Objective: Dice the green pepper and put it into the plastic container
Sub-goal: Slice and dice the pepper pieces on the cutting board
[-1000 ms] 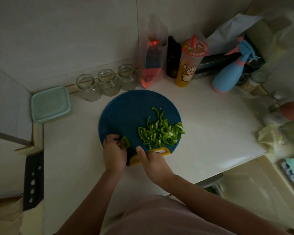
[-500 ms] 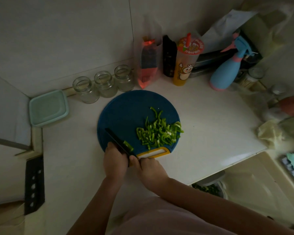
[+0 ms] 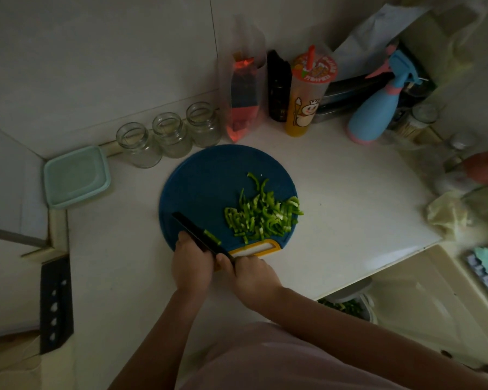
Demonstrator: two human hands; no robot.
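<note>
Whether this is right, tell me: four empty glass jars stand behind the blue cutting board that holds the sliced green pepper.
Wrong count. The head view shows three empty glass jars, not four, behind the blue cutting board that holds the sliced green pepper.

Lined along the wall on the white counter [image 3: 350,220]: three empty glass jars [image 3: 169,136], clear pouch [image 3: 244,99], dark bottle [image 3: 278,88], cartoon-printed cup [image 3: 307,99] with straw, blue spray bottle [image 3: 375,108].

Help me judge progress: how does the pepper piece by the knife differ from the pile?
The pepper piece lies against the knife; the pile lies apart, further right. The pepper piece is one short bit; the pile holds many strips. Both are green, on the cutting board.
</note>
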